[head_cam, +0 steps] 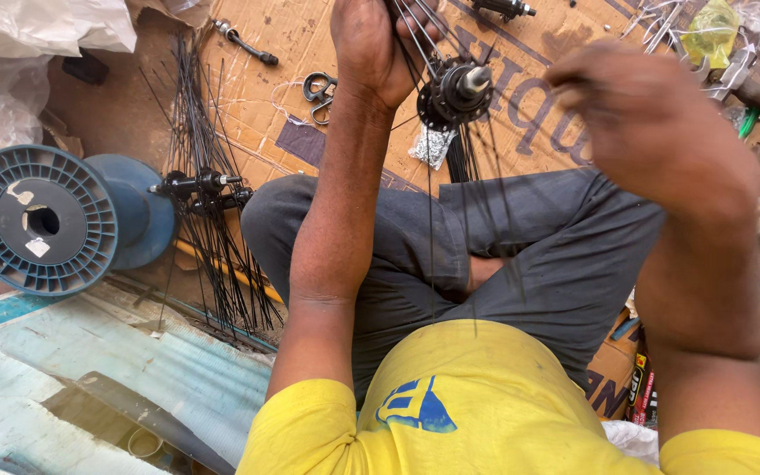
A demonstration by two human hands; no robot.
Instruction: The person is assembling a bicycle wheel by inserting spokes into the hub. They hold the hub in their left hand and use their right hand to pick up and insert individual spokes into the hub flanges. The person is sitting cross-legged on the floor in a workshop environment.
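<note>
Black wheel hub (461, 88), upper centre, light, rigid, with thin springy spokes (472, 255): left hand (369, 48) clenched around spoke bunch, right hand (635, 110) pinching single spoke; best held at hub body.

My left arm extends straight forward from the shoulder, forearm bare, wrist in line. My left hand (369, 48) is closed, fingers curled in a firm grasp, back of the hand toward me. My right arm is raised and bent at the elbow, forearm angled inward. My right hand (639, 114) is slightly blurred, fingers bent downward and drawn together at the tips in a pinch.
</note>
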